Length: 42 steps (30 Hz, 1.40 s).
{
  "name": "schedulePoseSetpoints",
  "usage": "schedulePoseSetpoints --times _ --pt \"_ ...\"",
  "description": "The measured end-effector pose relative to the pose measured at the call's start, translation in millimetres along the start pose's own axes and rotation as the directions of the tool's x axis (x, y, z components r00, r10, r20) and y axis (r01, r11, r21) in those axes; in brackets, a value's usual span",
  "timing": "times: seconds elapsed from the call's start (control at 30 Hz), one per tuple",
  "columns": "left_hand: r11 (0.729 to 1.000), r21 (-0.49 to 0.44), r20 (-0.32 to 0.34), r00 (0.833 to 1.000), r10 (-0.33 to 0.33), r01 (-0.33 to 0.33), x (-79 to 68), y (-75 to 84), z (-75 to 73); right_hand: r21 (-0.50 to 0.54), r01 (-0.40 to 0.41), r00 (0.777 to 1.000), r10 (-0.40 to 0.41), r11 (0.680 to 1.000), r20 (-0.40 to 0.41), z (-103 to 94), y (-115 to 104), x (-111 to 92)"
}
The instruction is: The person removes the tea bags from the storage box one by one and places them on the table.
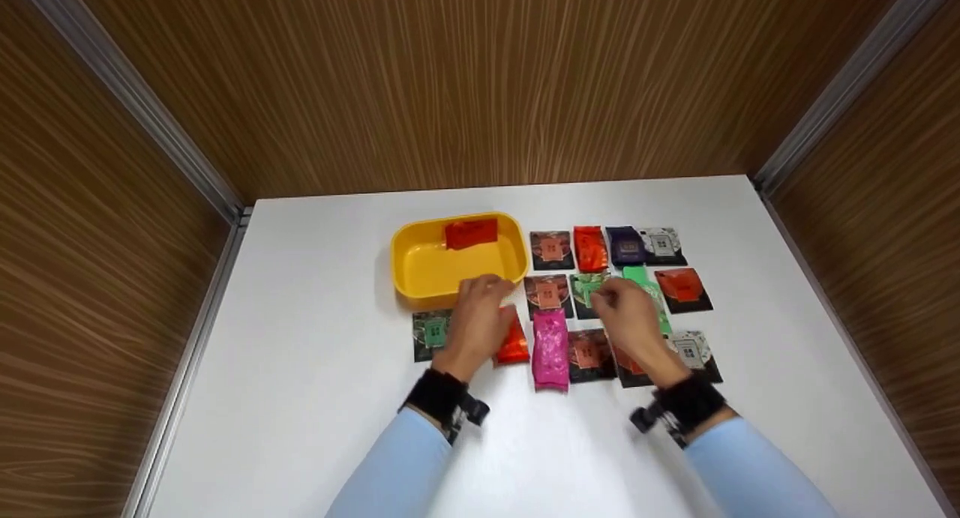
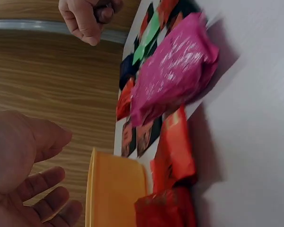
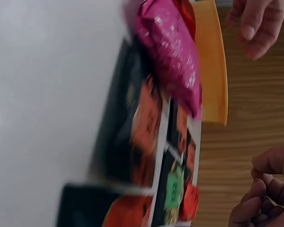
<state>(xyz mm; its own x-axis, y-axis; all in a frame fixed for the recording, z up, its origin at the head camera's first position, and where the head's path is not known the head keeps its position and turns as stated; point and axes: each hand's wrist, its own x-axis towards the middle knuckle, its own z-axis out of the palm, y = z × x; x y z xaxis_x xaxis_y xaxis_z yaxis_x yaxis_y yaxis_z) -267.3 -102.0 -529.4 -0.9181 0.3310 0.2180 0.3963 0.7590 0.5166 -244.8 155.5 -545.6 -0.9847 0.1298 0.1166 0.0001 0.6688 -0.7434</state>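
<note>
My left hand (image 1: 478,319) hovers at the front right corner of a yellow plastic tray (image 1: 400,272), fingers apart and holding nothing. Beneath it, partly hidden, lies a shiny red packet (image 1: 514,345); in the left wrist view a darker red packet (image 2: 165,208) adjoins it. Inside the tray is another red packet (image 1: 471,234). My right hand (image 1: 634,319) is above the sachets on the right, its fingers loosely curled around nothing. It overlaps a black-and-green sachet (image 1: 584,299) and a light green packet (image 1: 664,319). Between the hands lies a bright pink packet (image 1: 550,351).
Flat square sachets and foil packets lie in rough rows right of the tray, including a dark purple packet (image 1: 625,247) and a white-and-black sachet (image 1: 663,244). A dark green sachet (image 1: 430,335) lies in front of the tray. Wood-grain panels (image 1: 480,83) enclose the white table (image 1: 300,353).
</note>
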Motion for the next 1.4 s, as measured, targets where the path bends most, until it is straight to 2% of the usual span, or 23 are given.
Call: schedulePoseSetpoints --times 0.17,0.33,0.5,0.63,0.77,0.93,1.07,1.27,1.4 --pt "0.997 0.025 -0.021 0.997 -0.074 0.075 33.1 -24.6 -24.0 0.017 0.081 0.993 -0.082 0.997 0.082 37.9 -46.5 32.2" --pt "0.987 0.102 -0.009 0.993 -0.121 0.121 64.5 -43.4 -36.4 -0.012 0.156 0.981 -0.154 0.988 0.119 67.4 -72.6 60.5" --pt "0.966 0.216 0.055 0.986 -0.154 0.139 89.7 -56.9 -35.2 -0.054 0.192 0.971 -0.182 0.98 0.157 86.9 -87.9 79.2" --pt "0.954 0.277 0.115 0.982 -0.153 0.116 103.3 -64.2 -26.7 -0.083 0.18 0.971 -0.163 0.98 0.173 95.4 -94.4 85.9" --pt "0.944 0.32 0.156 0.978 -0.135 0.08 111.7 -70.9 -21.3 -0.09 0.18 0.969 -0.161 0.98 0.185 102.5 -98.3 89.4" --pt "0.937 0.339 0.168 0.975 -0.144 0.08 113.5 -77.4 -13.8 -0.089 0.191 0.968 -0.172 0.978 0.185 108.1 -95.8 88.8" --pt "0.936 0.346 0.144 0.981 -0.128 0.071 112.1 -80.2 -9.1 -0.09 0.207 0.968 -0.191 0.974 0.166 108.4 -94.5 87.3" --pt "0.92 0.39 0.061 0.996 -0.064 0.035 111.3 -81.7 -3.2 -0.092 0.196 0.969 -0.179 0.976 0.17 108.4 -93.0 87.9" --pt "0.908 0.416 0.043 0.996 -0.076 0.051 111.2 -82.0 -2.9 -0.085 0.181 0.97 -0.164 0.98 0.178 110.0 -92.7 89.3"
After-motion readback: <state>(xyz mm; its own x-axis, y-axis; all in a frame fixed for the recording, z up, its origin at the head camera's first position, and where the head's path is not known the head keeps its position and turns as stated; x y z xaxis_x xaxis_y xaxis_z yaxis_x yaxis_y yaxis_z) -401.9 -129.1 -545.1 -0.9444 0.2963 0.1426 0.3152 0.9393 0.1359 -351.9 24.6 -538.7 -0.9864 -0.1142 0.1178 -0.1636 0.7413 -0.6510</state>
